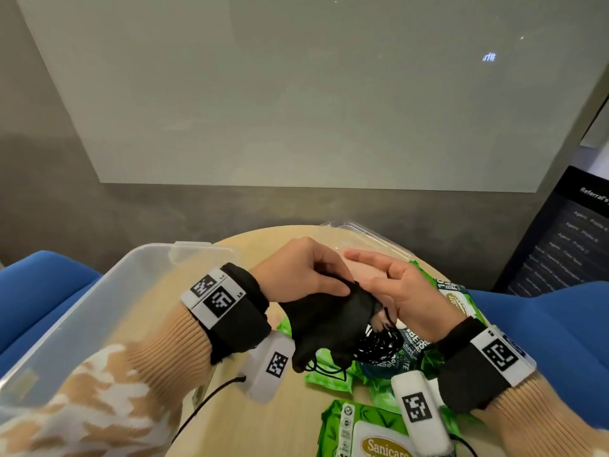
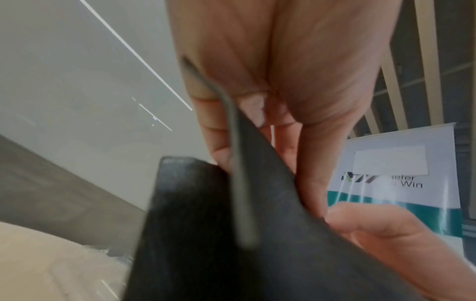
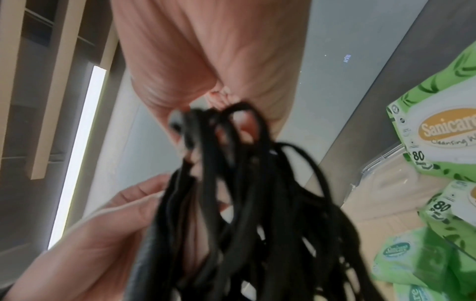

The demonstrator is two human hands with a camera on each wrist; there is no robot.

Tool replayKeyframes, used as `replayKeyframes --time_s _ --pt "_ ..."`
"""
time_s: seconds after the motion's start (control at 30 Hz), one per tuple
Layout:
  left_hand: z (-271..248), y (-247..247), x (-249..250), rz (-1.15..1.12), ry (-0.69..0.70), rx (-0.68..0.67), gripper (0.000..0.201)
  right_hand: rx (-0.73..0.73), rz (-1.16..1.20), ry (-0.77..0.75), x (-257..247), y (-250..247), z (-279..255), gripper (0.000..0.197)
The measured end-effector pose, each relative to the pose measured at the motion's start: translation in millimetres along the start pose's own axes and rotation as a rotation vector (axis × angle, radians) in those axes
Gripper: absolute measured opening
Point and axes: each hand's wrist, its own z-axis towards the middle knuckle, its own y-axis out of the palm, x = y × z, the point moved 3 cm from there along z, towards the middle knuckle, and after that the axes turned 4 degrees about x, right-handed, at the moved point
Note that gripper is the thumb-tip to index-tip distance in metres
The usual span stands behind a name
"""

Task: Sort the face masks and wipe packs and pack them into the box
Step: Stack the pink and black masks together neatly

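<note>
A bundle of black face masks (image 1: 326, 321) hangs above the round table between both hands. My left hand (image 1: 342, 285) pinches its top edge with thumb and fingers; close up, the black mask fabric (image 2: 219, 234) runs out from under my left hand's fingers (image 2: 226, 130). My right hand (image 1: 385, 278) is at the bundle's right end, index finger stretched out, and the tangled black ear loops (image 3: 244, 193) hang from its curled fingers (image 3: 221, 95). Green wipe packs (image 1: 362, 433) lie on the table below. The clear plastic box (image 1: 99, 308) stands at the left.
The box's clear lid (image 1: 362, 235) lies at the table's far edge. More green wipe packs (image 3: 438, 132) are piled at the right. The wooden table top (image 1: 263, 423) shows bare at the near middle. Blue chairs (image 1: 49, 282) flank the table; a dark banner (image 1: 566, 235) stands at the right.
</note>
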Motion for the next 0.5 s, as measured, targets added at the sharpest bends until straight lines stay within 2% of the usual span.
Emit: replayKeyframes --time_s 0.13,0.3,0.37,0.5 --pt "-2.3 -4.2 0.5 0.009 -0.042 -0.005 0.012 -0.014 0.019 0.042 3.7 -2.6 -0.7 0.049" --pt "-8.3 -23.6 3.6 -0.106 -0.109 0.031 0.013 0.055 0.046 0.035 5.7 -9.4 2.8 0.046" --pt "-10.1 -36.3 2.8 -0.082 -0.112 0.086 0.023 0.098 0.03 0.023 6.3 -15.9 4.3 0.048" --pt "-15.4 -58.7 -6.7 -0.105 -0.24 0.138 0.048 0.181 0.015 0.004 6.0 -29.7 4.1 0.048"
